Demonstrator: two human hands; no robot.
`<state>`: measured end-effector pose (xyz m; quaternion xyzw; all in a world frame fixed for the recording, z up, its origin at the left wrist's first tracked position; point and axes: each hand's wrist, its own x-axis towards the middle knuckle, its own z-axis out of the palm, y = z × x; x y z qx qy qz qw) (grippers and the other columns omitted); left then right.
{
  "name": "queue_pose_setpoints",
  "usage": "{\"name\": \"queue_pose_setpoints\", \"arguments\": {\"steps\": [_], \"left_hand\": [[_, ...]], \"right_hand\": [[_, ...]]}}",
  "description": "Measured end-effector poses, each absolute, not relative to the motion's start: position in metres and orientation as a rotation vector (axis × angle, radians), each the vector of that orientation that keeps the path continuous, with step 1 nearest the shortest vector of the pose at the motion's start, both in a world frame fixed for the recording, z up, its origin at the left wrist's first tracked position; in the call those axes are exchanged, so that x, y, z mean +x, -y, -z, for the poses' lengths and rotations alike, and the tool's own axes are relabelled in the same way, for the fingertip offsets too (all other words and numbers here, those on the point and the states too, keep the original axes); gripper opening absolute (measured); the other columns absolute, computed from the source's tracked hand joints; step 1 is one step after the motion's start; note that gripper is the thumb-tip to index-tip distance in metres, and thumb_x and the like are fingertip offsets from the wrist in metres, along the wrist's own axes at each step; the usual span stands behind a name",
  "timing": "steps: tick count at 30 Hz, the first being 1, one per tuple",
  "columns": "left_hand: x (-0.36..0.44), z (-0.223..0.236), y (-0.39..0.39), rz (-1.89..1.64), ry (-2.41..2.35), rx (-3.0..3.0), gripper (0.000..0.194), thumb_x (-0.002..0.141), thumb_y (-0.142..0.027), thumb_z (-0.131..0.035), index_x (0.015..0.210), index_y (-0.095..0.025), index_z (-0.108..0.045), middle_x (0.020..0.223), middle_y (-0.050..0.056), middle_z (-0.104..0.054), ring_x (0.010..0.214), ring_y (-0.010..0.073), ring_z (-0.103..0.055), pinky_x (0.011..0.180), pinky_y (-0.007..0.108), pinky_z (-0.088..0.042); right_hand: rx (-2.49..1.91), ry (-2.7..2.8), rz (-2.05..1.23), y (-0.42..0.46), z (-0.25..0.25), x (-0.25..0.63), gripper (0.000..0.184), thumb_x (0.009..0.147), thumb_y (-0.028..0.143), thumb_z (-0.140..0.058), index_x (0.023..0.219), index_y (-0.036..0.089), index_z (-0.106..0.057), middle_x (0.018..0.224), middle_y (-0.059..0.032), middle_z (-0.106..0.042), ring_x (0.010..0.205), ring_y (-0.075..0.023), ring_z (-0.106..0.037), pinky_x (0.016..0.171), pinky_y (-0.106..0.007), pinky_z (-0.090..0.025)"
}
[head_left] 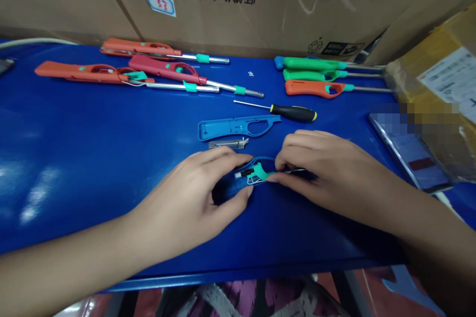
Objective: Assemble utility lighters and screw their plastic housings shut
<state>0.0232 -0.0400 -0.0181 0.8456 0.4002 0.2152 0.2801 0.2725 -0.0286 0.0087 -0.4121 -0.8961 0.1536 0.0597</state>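
Observation:
My left hand (195,190) grips a blue lighter casing half (229,186), thumb at its near edge and fingers at the far edge. Inside that half sit a green trigger (262,172), a small black igniter piece (246,173) and a loop of white wire. At the casing's right end my right hand (322,163) is pinched closed; a thin metallic piece shows beneath its fingers, mostly hidden. Just beyond lies a clear fuel tank (227,144), and behind it the other blue casing half (219,129), inner side up.
A black-and-yellow screwdriver (293,112) lies farther back, near tiny screws (251,74). Orange and red lighters (167,67) lie back left; green and orange lighters (312,88) back right. Cardboard (223,20) walls the far side. A phone (412,153) and a taped box (442,59) stand right.

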Motion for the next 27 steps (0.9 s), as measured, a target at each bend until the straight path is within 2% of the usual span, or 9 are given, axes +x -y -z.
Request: {"name": "queue_pose_setpoints", "arguments": {"steps": [3, 7, 12, 20, 27], "left_hand": [[0.025, 0.020, 0.038, -0.634, -1.084, 2.225, 0.032, 0.099, -0.032, -0.062, 0.126, -0.018, -0.069, 0.118, 0.003, -0.074, 0.109, 0.0157, -0.069, 0.099, 0.026, -0.053], [0.025, 0.022, 0.035, -0.673, -1.050, 2.241, 0.028, 0.101, -0.028, -0.060, 0.126, -0.021, -0.070, 0.117, 0.001, -0.074, 0.108, 0.0128, -0.069, 0.097, 0.022, -0.052], [0.025, 0.023, 0.036, -0.692, -1.028, 2.271, 0.029, 0.102, -0.026, -0.059, 0.127, -0.020, -0.069, 0.116, 0.002, -0.073, 0.107, 0.0135, -0.068, 0.097, 0.023, -0.052], [0.025, 0.024, 0.035, -0.693, -1.028, 2.261, 0.028, 0.101, -0.026, -0.060, 0.128, -0.021, -0.069, 0.117, 0.002, -0.073, 0.107, 0.0142, -0.069, 0.097, 0.024, -0.053], [0.025, 0.023, 0.036, -0.683, -1.031, 2.241, 0.029, 0.101, -0.026, -0.060, 0.128, -0.021, -0.069, 0.117, 0.002, -0.072, 0.108, 0.0150, -0.069, 0.097, 0.025, -0.053]], "right_hand": [[-1.271, 2.664, -0.476, 0.030, -0.011, 0.274, 0.021, 0.098, 0.041, -0.062, 0.090, 0.022, -0.063, 0.086, -0.0001, -0.062, 0.083, -0.0194, -0.058, 0.073, -0.034, -0.041], [-1.195, 2.765, -0.442, 0.030, -0.015, 0.278, 0.012, 0.097, 0.031, -0.062, 0.092, 0.024, -0.070, 0.091, -0.0003, -0.065, 0.086, -0.0192, -0.060, 0.079, -0.036, -0.040], [-1.122, 2.797, -0.385, 0.032, -0.018, 0.280, 0.019, 0.099, 0.024, -0.057, 0.092, 0.024, -0.074, 0.090, -0.0013, -0.068, 0.082, -0.0179, -0.062, 0.078, -0.035, -0.040], [-1.144, 2.826, -0.292, 0.032, -0.019, 0.281, 0.022, 0.101, 0.025, -0.052, 0.097, 0.025, -0.074, 0.094, -0.0038, -0.070, 0.086, -0.0201, -0.063, 0.080, -0.037, -0.041], [-1.283, 2.759, -0.497, 0.031, -0.015, 0.280, 0.011, 0.096, 0.022, -0.059, 0.092, 0.022, -0.069, 0.092, -0.0015, -0.067, 0.086, -0.0192, -0.061, 0.078, -0.035, -0.041]]}}
